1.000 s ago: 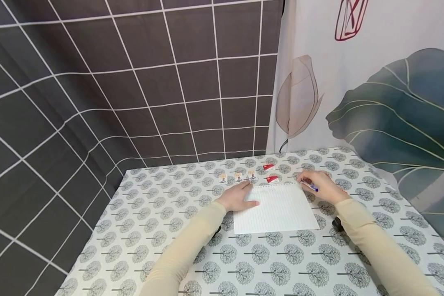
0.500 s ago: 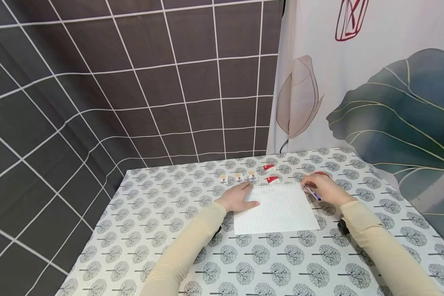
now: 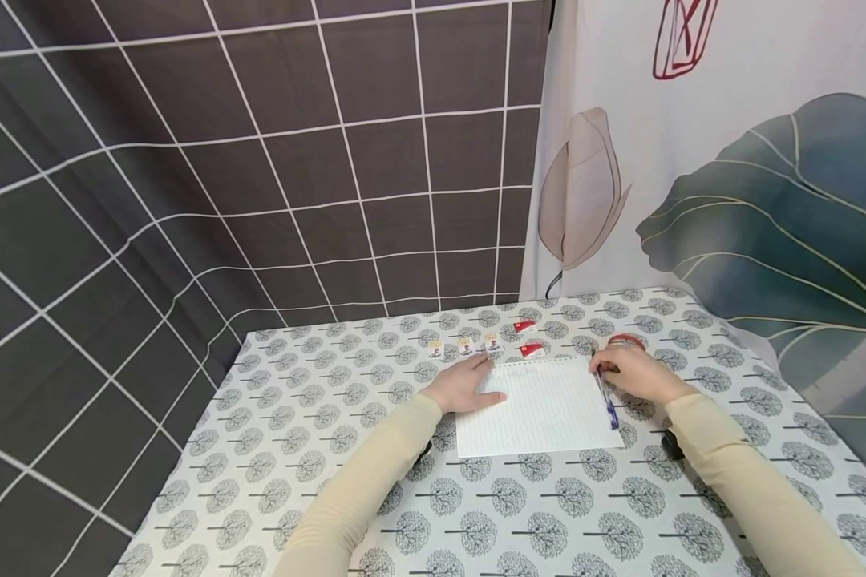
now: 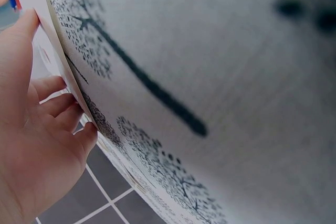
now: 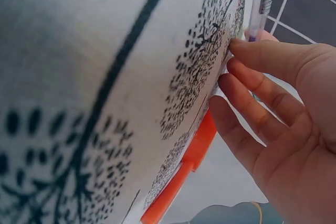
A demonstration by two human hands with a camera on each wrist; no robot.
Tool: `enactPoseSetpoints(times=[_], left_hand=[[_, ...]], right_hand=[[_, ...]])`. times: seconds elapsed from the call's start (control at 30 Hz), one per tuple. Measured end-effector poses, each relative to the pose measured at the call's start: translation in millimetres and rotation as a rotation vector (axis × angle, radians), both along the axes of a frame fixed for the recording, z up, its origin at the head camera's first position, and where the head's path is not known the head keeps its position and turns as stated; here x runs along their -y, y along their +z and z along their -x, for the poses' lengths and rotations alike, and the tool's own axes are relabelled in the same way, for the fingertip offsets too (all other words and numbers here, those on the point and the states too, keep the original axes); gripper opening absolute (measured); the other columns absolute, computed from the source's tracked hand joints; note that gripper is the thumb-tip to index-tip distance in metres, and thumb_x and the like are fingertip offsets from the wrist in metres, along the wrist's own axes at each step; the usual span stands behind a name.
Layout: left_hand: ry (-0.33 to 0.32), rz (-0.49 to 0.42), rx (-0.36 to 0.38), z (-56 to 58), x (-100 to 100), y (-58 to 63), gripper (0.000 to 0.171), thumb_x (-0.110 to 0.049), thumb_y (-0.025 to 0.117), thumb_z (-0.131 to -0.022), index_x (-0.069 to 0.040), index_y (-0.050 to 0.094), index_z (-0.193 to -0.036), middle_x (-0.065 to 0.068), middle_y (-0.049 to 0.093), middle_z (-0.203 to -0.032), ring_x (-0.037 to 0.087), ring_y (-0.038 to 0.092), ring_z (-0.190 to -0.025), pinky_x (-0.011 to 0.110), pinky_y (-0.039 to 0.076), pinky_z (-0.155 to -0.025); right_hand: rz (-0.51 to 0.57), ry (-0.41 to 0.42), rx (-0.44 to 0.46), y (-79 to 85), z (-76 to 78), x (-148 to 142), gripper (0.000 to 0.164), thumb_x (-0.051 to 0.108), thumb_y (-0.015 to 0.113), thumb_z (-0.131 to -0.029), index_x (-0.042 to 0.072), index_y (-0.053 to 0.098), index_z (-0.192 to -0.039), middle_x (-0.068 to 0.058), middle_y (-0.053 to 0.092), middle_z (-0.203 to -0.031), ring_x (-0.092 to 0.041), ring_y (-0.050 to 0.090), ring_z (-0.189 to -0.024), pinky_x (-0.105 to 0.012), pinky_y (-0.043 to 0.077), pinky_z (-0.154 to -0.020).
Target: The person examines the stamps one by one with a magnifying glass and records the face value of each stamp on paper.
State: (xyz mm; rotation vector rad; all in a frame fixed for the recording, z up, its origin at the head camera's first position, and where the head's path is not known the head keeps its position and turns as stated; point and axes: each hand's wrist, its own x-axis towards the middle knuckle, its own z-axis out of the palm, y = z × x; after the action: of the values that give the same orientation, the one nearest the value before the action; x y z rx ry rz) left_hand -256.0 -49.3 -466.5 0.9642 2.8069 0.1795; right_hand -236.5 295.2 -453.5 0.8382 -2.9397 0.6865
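A lined white notepad [image 3: 537,413] lies on the patterned tablecloth, with faint marks near its top edge. My left hand [image 3: 460,385] rests on its upper left side, fingers pointing away and thumb out over the page. At the pad's upper right corner my right hand [image 3: 635,373] pinches one end of a clear ballpoint pen [image 3: 608,405] with blue parts. The pen slants down along the pad's right edge, its blue end toward me. In the right wrist view, thumb and forefinger meet at the pen [image 5: 261,3], while the other fingers are loosely bent.
Behind the pad lie several small printed pieces: yellow-and-white ones [image 3: 465,346] on the left, red-and-white ones [image 3: 531,350] further right. Just beyond my right hand is a red object [image 3: 626,340], partly hidden. A dark gridded curtain [image 3: 375,160] hangs behind the table.
The pen has swung in my right hand, its blue end moving from beside the pad down toward me over the right edge. My right hand has shifted slightly right; my left stays put.
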Motion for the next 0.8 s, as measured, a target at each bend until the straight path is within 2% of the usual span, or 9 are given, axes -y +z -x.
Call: enactPoseSetpoints(times=[0.23,0.8], left_hand=[[-0.001,0.002,0.008,0.9,0.2,-0.4,0.085,-0.065,0.046,-0.099,-0.007,0.029,-0.159,0.012,0.024,-0.165,0.027,0.026,-0.151,0.037,0.024,-0.123],[0.001,0.002,0.004,2.9,0.4,-2.1,0.086,-0.067,0.045,-0.098,-0.008,0.03,-0.159,0.011,0.023,-0.166,0.026,0.026,-0.151,0.036,0.023,-0.123]], right_hand=[[-0.015,-0.001,0.018,1.5,-0.8,0.4,0.023,-0.008,0.066,-0.088,0.008,0.073,-0.102,-0.003,0.066,-0.093,-0.014,0.058,-0.078,-0.036,0.054,-0.07],[0.009,-0.007,0.026,-2.3,-0.1,-2.0,0.02,-0.004,0.064,-0.092,0.009,0.074,-0.103,-0.008,0.064,-0.092,-0.012,0.055,-0.077,-0.033,0.052,-0.068]])
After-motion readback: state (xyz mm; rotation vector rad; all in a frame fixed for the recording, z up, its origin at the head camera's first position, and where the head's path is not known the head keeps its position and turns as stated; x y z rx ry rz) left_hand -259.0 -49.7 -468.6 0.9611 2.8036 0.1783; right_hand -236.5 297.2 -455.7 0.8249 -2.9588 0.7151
